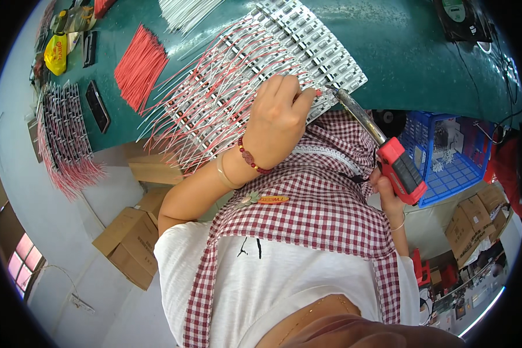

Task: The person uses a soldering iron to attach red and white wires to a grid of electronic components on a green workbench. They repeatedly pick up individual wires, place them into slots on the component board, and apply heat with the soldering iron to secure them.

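Observation:
My left hand point(277, 119) is closed in a pinch over the panel of small metal-and-white parts point(325, 52). A short bit of red wire point(318, 93) shows at its fingertips; the rest of that wire is hidden. My right hand point(387, 194) grips the red-and-black handle of a soldering gun point(399, 168), which points up and left. Its metal tip is close to the left fingertips, at the panel's near edge; whether it touches a part, I cannot tell. Red and white wires point(214, 87) fan out leftward from rows of the panel.
Bundles of loose red wires point(141, 68) and white wires point(188, 13) lie on the green table point(406, 52). Farther left are a phone point(98, 107) and another wired panel point(66, 122) overhanging the edge. A blue crate point(446, 168) stands right, below table level; cardboard boxes point(130, 243) are left.

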Available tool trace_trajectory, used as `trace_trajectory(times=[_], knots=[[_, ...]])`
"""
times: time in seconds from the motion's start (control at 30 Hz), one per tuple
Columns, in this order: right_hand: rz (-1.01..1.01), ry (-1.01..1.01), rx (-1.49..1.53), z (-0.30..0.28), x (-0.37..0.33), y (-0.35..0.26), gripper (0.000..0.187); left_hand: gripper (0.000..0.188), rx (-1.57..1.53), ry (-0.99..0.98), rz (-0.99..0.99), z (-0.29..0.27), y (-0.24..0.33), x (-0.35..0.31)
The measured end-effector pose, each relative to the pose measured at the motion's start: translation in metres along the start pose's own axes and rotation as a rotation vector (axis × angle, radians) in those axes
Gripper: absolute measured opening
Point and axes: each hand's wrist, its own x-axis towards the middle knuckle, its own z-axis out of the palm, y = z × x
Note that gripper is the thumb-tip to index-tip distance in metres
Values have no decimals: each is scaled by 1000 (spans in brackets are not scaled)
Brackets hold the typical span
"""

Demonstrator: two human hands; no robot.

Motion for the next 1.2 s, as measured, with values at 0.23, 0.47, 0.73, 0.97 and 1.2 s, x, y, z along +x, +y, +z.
trace_trajectory(times=[0.23, 0.47, 0.73, 0.97, 1.2], knots=[[39, 1, 240, 5, 1, -12, 12, 18, 17, -13, 6, -1, -2, 3], [4, -10, 145, 1, -4, -4, 14, 23, -2, 70, 47, -1, 3, -2], [-8, -4, -64, -1, -10, 13, 21, 26, -29, 24, 43, 3, 4, -4], [-36, 18, -96, 0, -8, 11, 21, 22, -10, -13, 18, 1, 6, -1], [10, 13, 9, -1, -8, 8, 19, 20, -13, -26, 22, 0, 5, 0]])
